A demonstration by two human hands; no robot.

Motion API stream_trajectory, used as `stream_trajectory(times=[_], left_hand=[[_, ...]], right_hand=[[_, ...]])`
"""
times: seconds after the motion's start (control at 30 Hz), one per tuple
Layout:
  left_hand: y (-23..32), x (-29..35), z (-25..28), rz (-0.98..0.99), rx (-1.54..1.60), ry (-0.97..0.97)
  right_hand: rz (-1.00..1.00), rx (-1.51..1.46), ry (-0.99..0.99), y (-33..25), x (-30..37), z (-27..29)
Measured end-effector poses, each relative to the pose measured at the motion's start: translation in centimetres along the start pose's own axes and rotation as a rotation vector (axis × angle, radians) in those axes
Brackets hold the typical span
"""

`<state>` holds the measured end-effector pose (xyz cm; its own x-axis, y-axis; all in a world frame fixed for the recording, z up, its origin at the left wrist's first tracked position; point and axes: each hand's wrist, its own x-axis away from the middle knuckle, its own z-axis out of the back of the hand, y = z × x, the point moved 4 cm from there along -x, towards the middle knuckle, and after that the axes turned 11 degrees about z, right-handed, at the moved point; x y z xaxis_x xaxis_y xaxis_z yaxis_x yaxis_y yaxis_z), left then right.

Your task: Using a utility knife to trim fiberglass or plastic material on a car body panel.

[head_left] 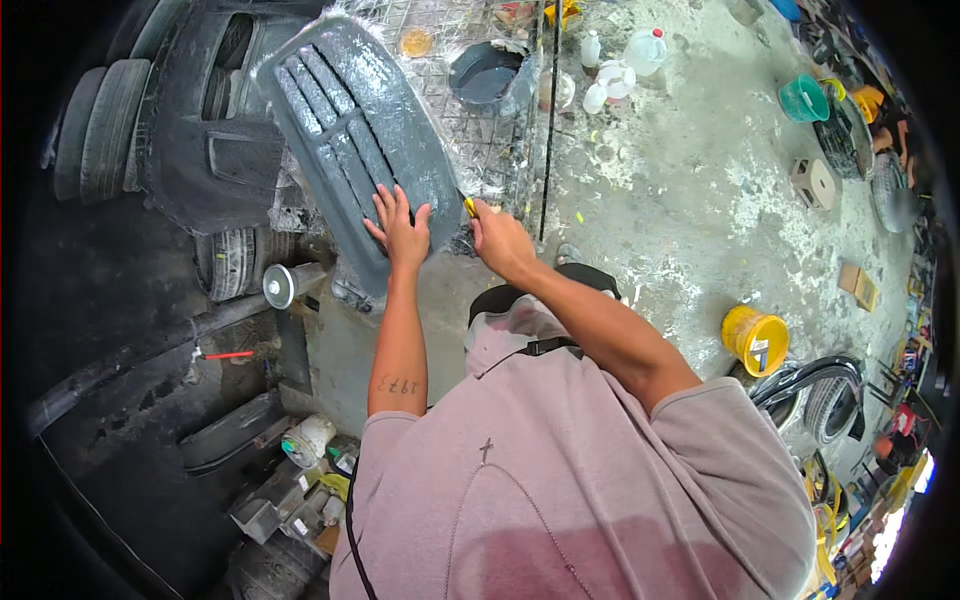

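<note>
A long grey molded panel (430, 130) with several slots lies slanted across a cluttered work surface, its skin shiny in places. On its near half rests my left hand (403, 238), palm down with the fingers spread, just below the slots. By the panel's right edge, my right hand (503, 243) is closed around a small yellow-handled knife (469, 207). The knife's dark, thin tip points up and left against that edge; whether it cuts in cannot be made out. Most of the handle is hidden in my fist.
A dark tub (490, 75) and an amber-filled cup (415, 41) sit beyond the panel. Plastic bottles (617, 76) and a yellow bucket (754, 341) stand on the floor to the right. At left are tires (117, 130) and a large black molded part (185, 170).
</note>
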<state>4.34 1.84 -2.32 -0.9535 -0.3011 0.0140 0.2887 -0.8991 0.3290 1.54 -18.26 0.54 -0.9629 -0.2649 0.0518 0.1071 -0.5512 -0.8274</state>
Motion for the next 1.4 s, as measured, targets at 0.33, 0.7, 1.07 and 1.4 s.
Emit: stream_trajectory(times=[0.33, 0.7, 1.07, 1.4], left_hand=[[-0.1, 0.0, 0.0, -0.022, 0.019, -0.050], [0.7, 1.0, 0.0, -0.011, 0.074, 0.041], [1.6, 1.7, 0.8, 0.028, 0.175, 0.079], [2.6, 3.3, 1.9, 0.111, 0.168, 0.225]], right_hand=[[-0.184, -0.220, -0.038, 3.0, -6.0, 3.5], [0.313, -0.051, -0.056, -9.3, -16.1, 25.0], [0.291, 0.210, -0.292, -7.4, -21.2, 15.2], [-0.432, -0.466, -0.626, -1.4, -11.3, 10.7]])
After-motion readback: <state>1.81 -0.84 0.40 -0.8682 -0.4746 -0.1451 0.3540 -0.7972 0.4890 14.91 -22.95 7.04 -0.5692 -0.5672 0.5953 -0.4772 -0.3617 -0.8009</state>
